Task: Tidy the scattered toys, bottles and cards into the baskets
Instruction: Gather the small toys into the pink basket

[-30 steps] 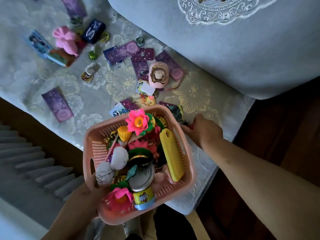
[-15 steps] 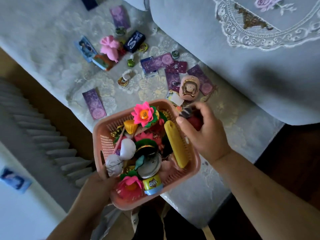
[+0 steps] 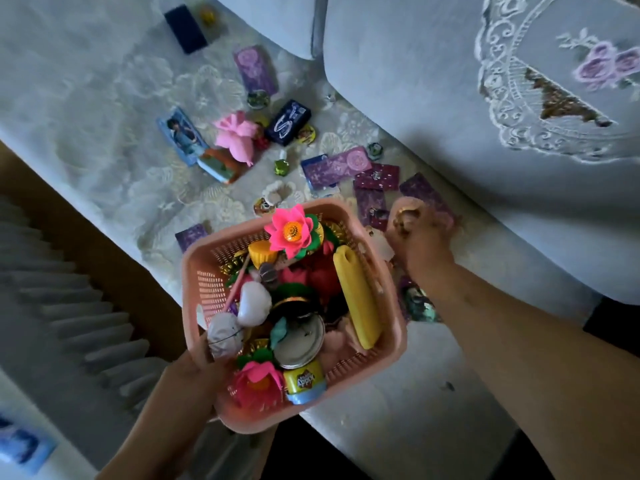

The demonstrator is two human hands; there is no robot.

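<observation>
My left hand (image 3: pixel 187 375) grips the near-left rim of a pink plastic basket (image 3: pixel 199 271) held over the sofa seat's edge. It is full of toys: pink flowers, a yellow bar (image 3: pixel 358 299), a small tub (image 3: pixel 304 381), a metal lid. My right hand (image 3: pixel 424 247) lies just past the basket's far-right corner, fingers curled around a pink round toy (image 3: pixel 405 211) with a gold emblem. Purple cards (image 3: pixel 349 162) lie scattered on the seat around it. Farther left are a pink soft toy (image 3: pixel 235 135), a dark blue box (image 3: pixel 287 122) and a blue picture card (image 3: pixel 180 135).
The grey sofa back cushion (image 3: pixel 433 98) with a lace doily (image 3: pixel 554 98) rises right of the scattered things. Another purple card (image 3: pixel 254 69) and a dark box (image 3: pixel 185 29) lie at the far end. Small badges dot the seat. A brown strip (image 3: pixel 86 244) runs along the left.
My right hand held a small dark and red thing over the basket; now it has moved out past the rim onto the pink round toy. The view has shifted towards the sofa back.
</observation>
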